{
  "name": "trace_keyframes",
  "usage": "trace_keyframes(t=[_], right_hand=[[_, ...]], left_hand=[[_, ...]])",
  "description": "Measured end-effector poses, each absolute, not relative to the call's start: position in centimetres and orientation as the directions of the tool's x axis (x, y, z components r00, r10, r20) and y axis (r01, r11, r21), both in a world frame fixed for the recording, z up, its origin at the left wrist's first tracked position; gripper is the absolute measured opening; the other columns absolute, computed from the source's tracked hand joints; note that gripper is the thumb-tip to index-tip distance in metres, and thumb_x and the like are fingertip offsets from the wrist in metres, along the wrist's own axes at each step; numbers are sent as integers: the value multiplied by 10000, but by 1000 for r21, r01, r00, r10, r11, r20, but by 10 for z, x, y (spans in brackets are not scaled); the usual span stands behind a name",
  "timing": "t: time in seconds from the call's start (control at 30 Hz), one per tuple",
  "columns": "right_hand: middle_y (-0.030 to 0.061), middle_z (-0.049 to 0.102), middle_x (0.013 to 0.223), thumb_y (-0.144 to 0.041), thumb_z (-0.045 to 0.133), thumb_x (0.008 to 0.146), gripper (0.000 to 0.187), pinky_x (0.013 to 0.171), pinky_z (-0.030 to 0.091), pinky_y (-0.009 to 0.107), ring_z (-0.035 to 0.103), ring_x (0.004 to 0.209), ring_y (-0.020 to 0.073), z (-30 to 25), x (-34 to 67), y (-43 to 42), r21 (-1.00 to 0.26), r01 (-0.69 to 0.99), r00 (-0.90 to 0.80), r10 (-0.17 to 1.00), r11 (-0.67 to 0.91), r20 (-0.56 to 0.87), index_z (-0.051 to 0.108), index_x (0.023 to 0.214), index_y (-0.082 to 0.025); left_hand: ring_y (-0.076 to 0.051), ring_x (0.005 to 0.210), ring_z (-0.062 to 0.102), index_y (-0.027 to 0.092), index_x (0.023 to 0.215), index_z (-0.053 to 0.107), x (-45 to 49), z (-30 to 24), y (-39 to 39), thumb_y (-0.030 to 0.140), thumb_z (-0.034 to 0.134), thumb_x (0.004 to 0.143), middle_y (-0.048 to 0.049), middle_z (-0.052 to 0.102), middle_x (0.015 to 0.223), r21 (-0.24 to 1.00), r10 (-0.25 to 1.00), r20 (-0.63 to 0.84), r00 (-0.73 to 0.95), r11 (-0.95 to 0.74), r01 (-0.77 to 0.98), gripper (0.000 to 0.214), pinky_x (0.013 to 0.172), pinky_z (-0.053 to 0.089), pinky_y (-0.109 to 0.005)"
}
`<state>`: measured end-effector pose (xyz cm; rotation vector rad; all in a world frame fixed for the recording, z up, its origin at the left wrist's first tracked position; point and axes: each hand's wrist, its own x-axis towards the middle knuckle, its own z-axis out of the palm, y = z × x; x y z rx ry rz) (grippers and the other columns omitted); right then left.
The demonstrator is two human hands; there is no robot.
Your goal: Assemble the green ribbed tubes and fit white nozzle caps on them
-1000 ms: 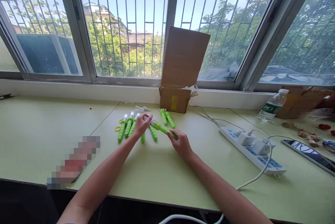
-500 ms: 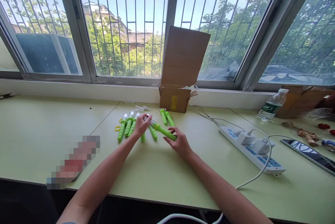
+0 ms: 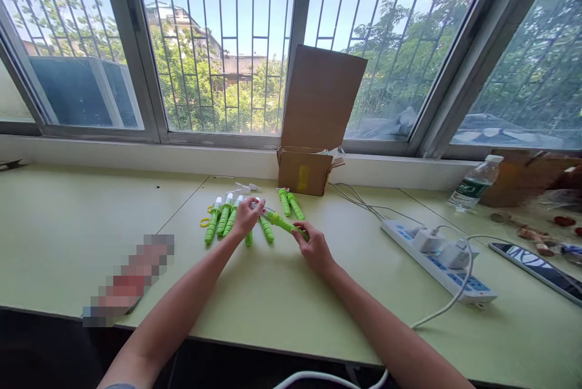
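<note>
Both hands hold one green pen-like tube (image 3: 282, 222) just above the pale green table (image 3: 68, 237). My left hand (image 3: 246, 217) pinches its white tip end. My right hand (image 3: 313, 246) grips its green lower end. Three finished green tubes with white tips (image 3: 222, 218) lie in a row left of my left hand. More green tube parts (image 3: 266, 229) lie under the held one, and two more (image 3: 290, 203) lie behind it. A yellow ring piece (image 3: 205, 222) sits at the row's left.
An open cardboard box (image 3: 304, 169) stands against the window sill behind the tubes. A white power strip (image 3: 439, 262) with plugs and cables lies to the right. A water bottle (image 3: 473, 183), a phone (image 3: 536, 266) and small items sit at far right.
Both hands keep hold of the same green tube; my right hand has shifted slightly along its lower end. Little else has moved.
</note>
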<state>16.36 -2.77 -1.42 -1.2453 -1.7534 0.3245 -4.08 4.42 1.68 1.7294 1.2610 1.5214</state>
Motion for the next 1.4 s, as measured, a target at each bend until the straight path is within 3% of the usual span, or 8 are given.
trace_keyframes(t=[0.37,0.57,0.77,1.03,1.17,1.27,1.4], right_hand=[[39,684,818,-399,602,777,293,641,476,270,627,703,183,-13,163,-30,-636,583,-84,817,505,571,615,994,-203],[28,675,740,-424,571,797,301,594,446,265,585,607,166,-14,164,-29,-654,592,-88,845,470,528,645,979,-195],[-1,587,566,-480,504,826,346,484,366,239,483,487,126,-9,162,-32,-804,445,-79,912,395,404,655,833,-170],[-35,497,453,-518,501,802,385,370,211,217,313,346,69,-6,163,-29,-970,188,-142,981,157,131,485,609,-186],[-14,558,525,-484,532,800,328,412,307,226,417,409,100,-7,163,-30,-911,302,-108,959,281,260,611,770,-167],[29,661,706,-432,599,771,305,559,431,256,572,596,157,-12,162,-30,-767,475,-64,886,432,459,654,929,-178],[49,697,917,-367,627,765,289,666,481,285,629,729,189,-15,162,-30,-627,611,-26,804,483,594,656,1013,-221]], left_hand=[[-109,464,509,149,669,600,-38,18,41,494,554,758,8,566,519,844,872,487,-51,-455,284,359,469,365,-217],[-97,437,476,148,662,586,-38,15,42,468,512,788,15,536,495,831,867,497,-41,-462,310,352,453,346,-213],[-91,404,456,149,668,562,-37,11,45,449,496,800,32,487,459,843,875,483,-25,-457,283,334,433,338,-206],[-90,401,465,147,683,561,-36,9,44,461,495,808,26,495,476,854,879,478,13,-468,227,344,420,353,-200],[-86,397,468,150,699,565,-37,10,44,445,522,789,24,516,502,860,885,466,3,-454,233,312,409,360,-199],[-84,373,465,153,691,550,-37,11,44,461,531,783,22,522,509,890,908,419,-6,-409,203,322,381,354,-199],[-94,336,459,162,645,512,-36,13,42,513,520,785,25,486,454,928,940,342,-7,-337,158,378,332,321,-198]])
